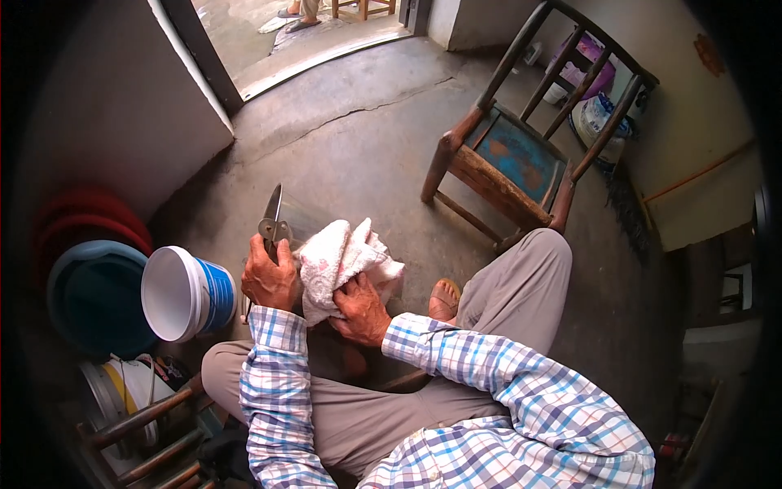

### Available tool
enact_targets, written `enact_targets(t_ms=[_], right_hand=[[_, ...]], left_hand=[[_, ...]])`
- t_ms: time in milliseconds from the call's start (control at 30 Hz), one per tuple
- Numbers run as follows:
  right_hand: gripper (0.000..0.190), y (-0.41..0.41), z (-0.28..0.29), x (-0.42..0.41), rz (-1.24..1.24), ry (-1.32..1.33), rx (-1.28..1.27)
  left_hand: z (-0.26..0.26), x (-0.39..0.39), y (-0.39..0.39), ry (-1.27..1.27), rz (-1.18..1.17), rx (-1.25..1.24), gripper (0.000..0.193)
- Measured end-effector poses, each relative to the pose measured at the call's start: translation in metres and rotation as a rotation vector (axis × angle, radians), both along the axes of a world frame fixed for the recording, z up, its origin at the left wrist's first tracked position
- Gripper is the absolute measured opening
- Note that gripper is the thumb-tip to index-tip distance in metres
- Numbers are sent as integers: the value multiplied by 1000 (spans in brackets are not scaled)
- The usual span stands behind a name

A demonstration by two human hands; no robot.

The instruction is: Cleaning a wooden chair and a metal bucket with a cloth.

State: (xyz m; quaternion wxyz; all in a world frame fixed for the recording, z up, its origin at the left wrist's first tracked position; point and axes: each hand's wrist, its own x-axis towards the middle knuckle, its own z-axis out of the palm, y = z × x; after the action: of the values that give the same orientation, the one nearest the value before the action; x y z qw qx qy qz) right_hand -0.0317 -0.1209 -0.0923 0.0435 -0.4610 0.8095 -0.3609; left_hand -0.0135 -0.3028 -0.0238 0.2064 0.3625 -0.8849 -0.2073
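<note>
Before my knees, my left hand (269,278) is closed around a pair of large metal scissors (273,220). Their pointed blades stick up past my fingers, away from me, and look nearly together. A bit of a handle shows below the hand; the rest is hidden. Just to the right, my right hand (361,312) grips a crumpled white towel (336,260) with faint pink marks. Its folds bunch up above those fingers and hang beside the left hand. Whether the towel touches the scissors, I cannot tell.
To the left stand a white bucket (168,293) with a blue label, a blue basin (79,305) and red basins (91,214). A worn wooden chair (507,159) faces me at right. Beyond the doorway sill (324,67), a person's feet (302,24) show.
</note>
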Motion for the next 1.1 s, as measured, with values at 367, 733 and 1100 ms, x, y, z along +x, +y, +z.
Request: enact_targets(t_ms=[367, 733, 1100], right_hand=[[62, 27, -68, -40, -366, -130, -165], [58, -10, 5, -34, -230, -89, -184], [36, 18, -43, -97, -352, -619, -328]], left_hand=[[7, -1, 1, 33, 82, 62, 37], [16, 0, 16, 52, 16, 36, 43], [16, 6, 16, 151, -201, 26, 43]])
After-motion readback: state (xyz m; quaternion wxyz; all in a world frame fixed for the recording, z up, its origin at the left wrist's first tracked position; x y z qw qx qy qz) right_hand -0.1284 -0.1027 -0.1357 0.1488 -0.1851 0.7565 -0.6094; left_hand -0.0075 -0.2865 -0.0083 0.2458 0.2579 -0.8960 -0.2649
